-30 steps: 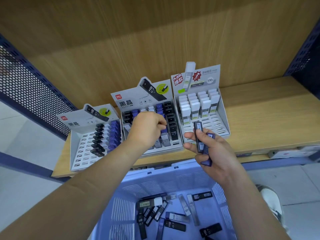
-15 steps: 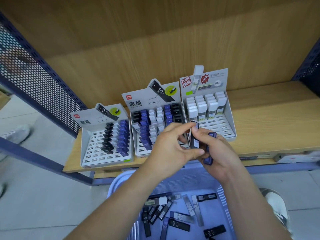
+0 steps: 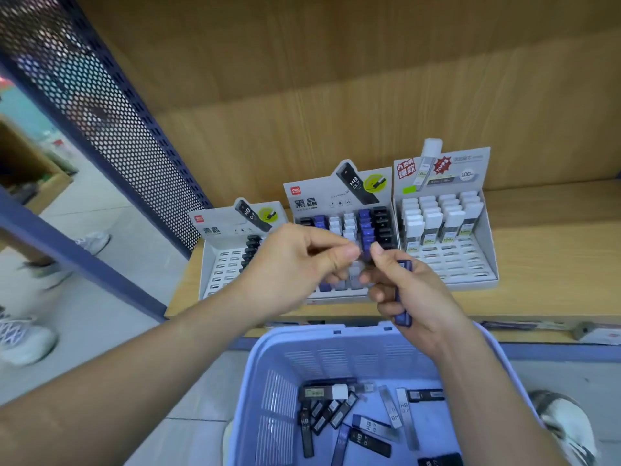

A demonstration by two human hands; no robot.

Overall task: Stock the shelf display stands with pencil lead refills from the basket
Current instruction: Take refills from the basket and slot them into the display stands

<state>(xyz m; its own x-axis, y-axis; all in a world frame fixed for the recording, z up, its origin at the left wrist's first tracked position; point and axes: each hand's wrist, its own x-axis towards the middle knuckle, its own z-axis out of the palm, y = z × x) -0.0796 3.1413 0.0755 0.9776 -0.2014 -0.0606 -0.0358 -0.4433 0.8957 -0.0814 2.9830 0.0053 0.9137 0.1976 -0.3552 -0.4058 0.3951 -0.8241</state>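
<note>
Several pencil lead refills (image 3: 369, 428) lie loose on the floor of the lilac basket (image 3: 319, 334) at the bottom centre of the frame. Above its rim, the right hand (image 3: 420, 297) is curled round a blue refill case (image 3: 403, 314) held nearly upright. The left hand (image 3: 295, 260), mid-frame, has its fingers bent with their tips meeting the right thumb; blur hides whether it pinches anything. Behind the hands, three display stands stand side by side on the wooden shelf (image 3: 544, 264): the left stand (image 3: 218, 227) is partly filled, the middle stand (image 3: 322, 200) nearly full, and the right stand (image 3: 470, 163) holds white-capped cases in its rear rows.
</note>
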